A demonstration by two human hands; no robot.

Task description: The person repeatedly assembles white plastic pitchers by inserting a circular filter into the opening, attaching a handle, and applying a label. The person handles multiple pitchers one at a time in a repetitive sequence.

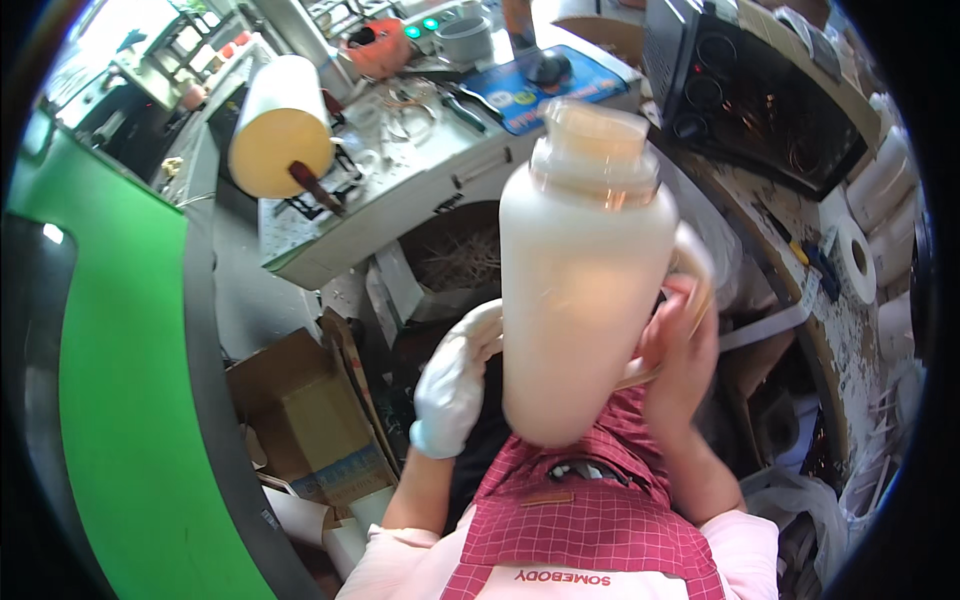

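Observation:
A large off-white vacuum jug [589, 300] is held up in front of my maroon checked apron, slightly tilted and blurred. Its neck [600, 142] points away from me, and its rounded base is towards my body. My left hand [457, 382], in a white glove, supports the jug's left side; its fingertips are partly hidden behind the body. Around the pale side handle [694, 262] curl the fingers of my bare right hand [679, 341].
Ahead stands a white workbench [390, 225] with pliers [469, 105], a blue mat [555, 86] and a white cylinder [281, 120] on a rack. A black oven [757, 105] and a tape roll [855, 259] occupy the right bench. Lower left are a cardboard box [315, 405] and a green machine panel [127, 360].

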